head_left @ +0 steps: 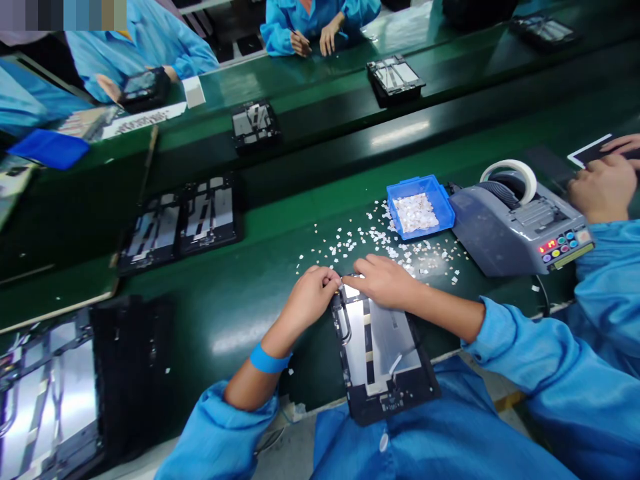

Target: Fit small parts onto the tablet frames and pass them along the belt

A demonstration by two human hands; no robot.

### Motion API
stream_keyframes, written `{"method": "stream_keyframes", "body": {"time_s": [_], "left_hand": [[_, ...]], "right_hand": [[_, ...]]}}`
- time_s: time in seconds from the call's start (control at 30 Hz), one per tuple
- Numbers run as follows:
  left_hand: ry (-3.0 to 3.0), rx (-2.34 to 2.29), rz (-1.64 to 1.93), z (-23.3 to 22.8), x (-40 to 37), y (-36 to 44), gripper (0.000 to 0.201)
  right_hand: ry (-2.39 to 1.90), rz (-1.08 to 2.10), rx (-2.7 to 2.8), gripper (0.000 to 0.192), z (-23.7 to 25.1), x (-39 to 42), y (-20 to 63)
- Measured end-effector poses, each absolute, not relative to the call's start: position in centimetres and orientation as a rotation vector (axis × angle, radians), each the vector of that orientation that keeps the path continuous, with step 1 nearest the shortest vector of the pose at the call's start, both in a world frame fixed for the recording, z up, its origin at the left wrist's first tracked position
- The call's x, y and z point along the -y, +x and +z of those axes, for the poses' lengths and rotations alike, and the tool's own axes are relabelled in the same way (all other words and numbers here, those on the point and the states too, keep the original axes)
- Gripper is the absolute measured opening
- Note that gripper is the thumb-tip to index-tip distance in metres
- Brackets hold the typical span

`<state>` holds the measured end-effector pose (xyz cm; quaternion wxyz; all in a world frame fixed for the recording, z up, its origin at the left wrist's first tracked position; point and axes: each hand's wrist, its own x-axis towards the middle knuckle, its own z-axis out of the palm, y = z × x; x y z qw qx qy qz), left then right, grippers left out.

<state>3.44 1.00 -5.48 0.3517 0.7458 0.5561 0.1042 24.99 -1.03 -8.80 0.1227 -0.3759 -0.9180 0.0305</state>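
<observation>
An opened tablet [395, 333] with silver inner plates lies in front of me, its lower end overhanging the bench edge. At its upper left corner, my left hand [310, 297] is closed in a pinch; whatever the fingertips hold is too small to make out. My right hand [385, 281] lies over the tablet's top end, fingers bent on it and the index fingertip close to the left fingertips. A blue bin [424, 208] of small white pieces sits beyond the right hand, with many loose pieces [375, 235] scattered around it.
A grey tape dispenser [490, 227] with a tape roll stands right of the bin, beside a co-worker's hand [605, 187]. More opened tablets lie left: a pair [207, 213] and one [65, 393] nearer. Other tablets [256, 123] sit along the dark central strip. Co-workers sit opposite.
</observation>
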Motion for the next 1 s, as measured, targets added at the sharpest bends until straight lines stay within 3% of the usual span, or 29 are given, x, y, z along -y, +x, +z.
{"method": "stream_keyframes", "body": {"time_s": [0.6, 0.87, 1.0], "left_hand": [[1.972, -1.529, 0.362, -6.6, 0.0, 3.7, 0.017], [1.886, -1.645, 0.498, -7.3, 1.0, 4.2, 0.003], [1.664, -1.702, 0.506, -7.8, 0.3, 4.0, 0.020]], "right_hand": [[-1.103, 0.074, 2.673, 0.031, -8.7, 1.1, 24.9], [-1.090, 0.104, 2.632, 0.029, -9.1, 1.1, 25.0], [-1.103, 0.126, 2.620, 0.026, -9.3, 1.1, 25.1]]}}
